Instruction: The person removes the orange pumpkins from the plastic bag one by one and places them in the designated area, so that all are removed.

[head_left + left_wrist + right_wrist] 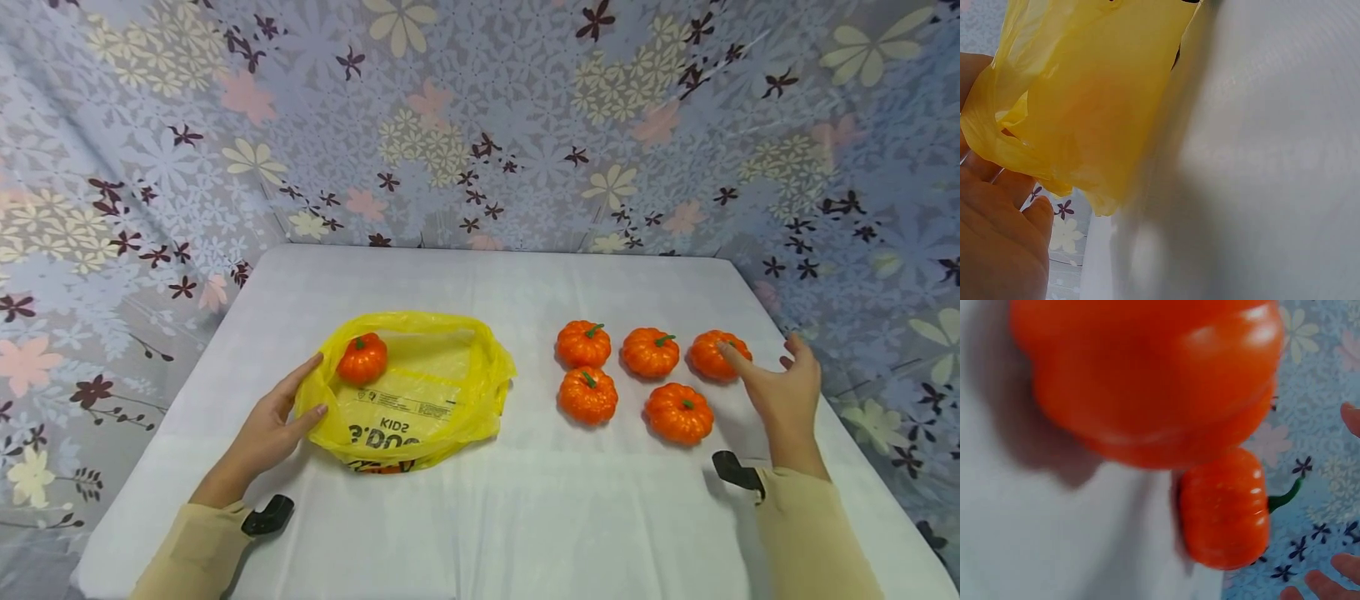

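Observation:
A yellow plastic bag (408,433) with dark print lies mouth-up on the table. Inside it, at the left, sits one orange toy pumpkin (362,360) with a green stem. My left hand (262,433) holds the bag's left side, its thumb at the rim; in the left wrist view a fold of yellow plastic (1016,144) passes over the fingers. To the right, several more toy pumpkins stand in a loose group. My right hand (787,396) is spread above the rightmost pumpkin (716,358), thumb overlapping it, with nothing held. Large in the right wrist view is a nearer pumpkin (1147,381).
The white-covered table (525,517) fills the middle of the head view. Flowered cloth (480,125) hangs behind it and at both sides. Another pumpkin (678,414) lies left of the right hand, with others (587,396) nearer the bag.

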Motion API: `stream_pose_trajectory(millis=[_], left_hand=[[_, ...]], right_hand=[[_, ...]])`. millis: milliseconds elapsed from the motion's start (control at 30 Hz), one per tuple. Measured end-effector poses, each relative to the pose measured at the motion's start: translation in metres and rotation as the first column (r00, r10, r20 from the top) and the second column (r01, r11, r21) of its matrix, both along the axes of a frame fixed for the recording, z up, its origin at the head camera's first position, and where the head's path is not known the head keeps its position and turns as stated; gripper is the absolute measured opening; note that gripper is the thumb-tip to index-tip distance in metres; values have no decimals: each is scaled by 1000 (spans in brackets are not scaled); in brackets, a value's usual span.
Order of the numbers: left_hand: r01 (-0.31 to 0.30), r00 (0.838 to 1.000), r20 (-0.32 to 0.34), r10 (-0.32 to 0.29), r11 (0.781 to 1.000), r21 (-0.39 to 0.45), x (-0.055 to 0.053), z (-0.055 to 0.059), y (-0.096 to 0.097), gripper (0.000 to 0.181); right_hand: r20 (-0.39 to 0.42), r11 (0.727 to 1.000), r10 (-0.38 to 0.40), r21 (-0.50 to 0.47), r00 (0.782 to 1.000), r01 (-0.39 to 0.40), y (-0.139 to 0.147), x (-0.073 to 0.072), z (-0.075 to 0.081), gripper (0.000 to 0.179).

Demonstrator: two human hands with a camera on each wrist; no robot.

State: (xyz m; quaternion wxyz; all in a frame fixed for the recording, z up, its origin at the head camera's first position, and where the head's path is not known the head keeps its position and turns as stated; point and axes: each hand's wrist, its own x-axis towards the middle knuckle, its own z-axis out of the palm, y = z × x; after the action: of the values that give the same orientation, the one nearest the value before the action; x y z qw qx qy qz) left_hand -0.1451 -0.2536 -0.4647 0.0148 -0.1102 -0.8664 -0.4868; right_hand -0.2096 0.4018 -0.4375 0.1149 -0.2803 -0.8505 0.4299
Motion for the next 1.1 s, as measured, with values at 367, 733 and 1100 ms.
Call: stream_pose_trajectory(millis=[367, 733, 1100], left_hand=[[0, 1000, 10, 0, 1000, 22, 1, 2, 2, 69], [3, 1000, -20, -2, 999, 33, 3, 0, 1, 69], [-5, 1000, -1, 5, 999, 37, 3, -2, 3, 69]], right_hand=[[-80, 998, 60, 34, 995, -58, -24, -9, 28, 110], [-188, 987, 160, 57, 969, -152, -59, -17, 36, 108], [-218, 958, 282, 113, 934, -263, -87, -23, 37, 105]])
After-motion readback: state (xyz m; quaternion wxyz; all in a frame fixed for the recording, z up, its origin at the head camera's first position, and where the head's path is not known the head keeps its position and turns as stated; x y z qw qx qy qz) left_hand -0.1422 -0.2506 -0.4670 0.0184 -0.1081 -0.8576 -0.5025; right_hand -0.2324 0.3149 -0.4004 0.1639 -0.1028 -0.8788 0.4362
